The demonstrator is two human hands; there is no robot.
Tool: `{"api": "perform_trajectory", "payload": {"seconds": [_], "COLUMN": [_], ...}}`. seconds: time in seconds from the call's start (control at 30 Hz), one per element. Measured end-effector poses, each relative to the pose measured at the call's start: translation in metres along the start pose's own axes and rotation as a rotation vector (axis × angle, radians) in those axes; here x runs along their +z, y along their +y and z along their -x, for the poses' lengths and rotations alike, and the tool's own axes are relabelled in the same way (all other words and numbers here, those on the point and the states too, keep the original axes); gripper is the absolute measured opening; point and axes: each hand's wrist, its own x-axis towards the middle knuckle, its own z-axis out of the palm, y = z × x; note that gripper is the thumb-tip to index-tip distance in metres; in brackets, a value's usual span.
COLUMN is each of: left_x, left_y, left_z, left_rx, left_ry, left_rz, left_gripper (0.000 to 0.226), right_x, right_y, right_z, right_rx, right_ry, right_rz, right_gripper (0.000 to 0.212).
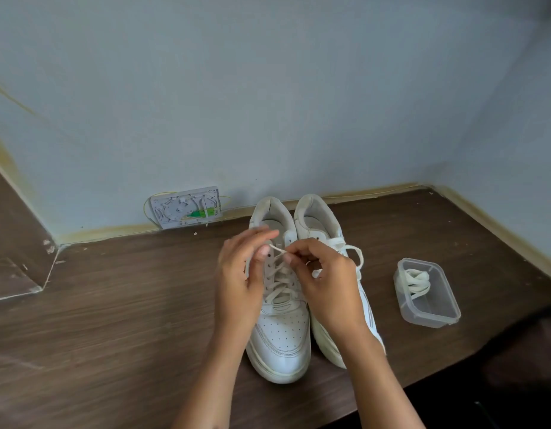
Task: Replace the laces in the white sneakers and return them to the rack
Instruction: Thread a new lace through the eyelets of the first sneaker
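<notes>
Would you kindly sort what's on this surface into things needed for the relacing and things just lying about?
Needed: left sneaker, right sneaker, lace pinched by both hands, spare laces in the clear container.

Lying about: grey wall plate leaning against the wall.

left sneaker [280, 329] | lace [278, 249] pinched by both hands: left hand [240, 274], right hand [326, 283]

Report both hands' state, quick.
Left hand: pinching the lace over the left sneaker.
Right hand: closed, pinching the same lace.
</notes>
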Motion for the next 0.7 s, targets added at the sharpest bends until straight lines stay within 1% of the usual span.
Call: {"api": "perform_trajectory", "payload": {"seconds": [0.03, 0.07, 0.1, 0.13, 0.17, 0.2, 0.27, 0.37, 0.43, 0.5, 0.57, 0.7], "left_x": [0.0, 0.0, -0.001, -0.002, -0.003, -0.004, -0.006, -0.006, -0.005, -0.006, -0.007, -0.008], "left_y": [-0.006, -0.013, -0.016, -0.018, -0.021, -0.023, -0.023, -0.023, -0.026, -0.028, -0.027, -0.029], "left_z": [0.001, 0.002, 0.003, 0.004, 0.006, 0.006, 0.005, 0.003, 0.003, 0.002, 0.001, 0.0], "left_rx": [0.051, 0.046, 0.0, -0.047, -0.074, -0.072, -0.044, -0.043, 0.012, 0.046, 0.035, 0.057], "left_ry": [-0.012, -0.065, -0.151, -0.232, -0.292, -0.324, -0.328, -0.276, -0.217, -0.177, -0.164, -0.145], "left_rz": [-0.187, -0.326, -0.403, -0.431, -0.444, -0.465, -0.477, -0.337, -0.247, -0.198, -0.18, -0.216], "left_gripper": [0.043, 0.055, 0.067, 0.075, 0.078, 0.076, 0.07, 0.053, 0.047, 0.049, 0.053, 0.056], "right_x": [0.0, 0.001, 0.001, 0.002, 0.003, 0.004, 0.007, 0.011, 0.014, 0.018, 0.021, 0.025], "right_y": [0.0, 0.001, 0.002, 0.003, 0.003, 0.003, 0.003, 0.004, 0.006, 0.006, 0.006, 0.006], "right_z": [0.0, 0.0, 0.0, 0.0, 0.001, 0.001, 0.001, 0.001, 0.0, 0.0, -0.001, -0.001], "right_rx": [0.002, -0.001, -0.008, -0.019, -0.029, -0.038, -0.052, -0.08, -0.109, -0.136, -0.162, -0.191], "right_ry": [0.01, 0.02, 0.029, 0.037, 0.045, 0.053, 0.067, 0.093, 0.112, 0.125, 0.123, 0.104], "right_rz": [0.003, 0.016, 0.036, 0.059, 0.078, 0.092, 0.111, 0.146, 0.187, 0.237, 0.29, 0.347], "right_gripper": [0.012, 0.014, 0.016, 0.017, 0.017, 0.016, 0.014, 0.012, 0.013, 0.014, 0.015, 0.016]}}
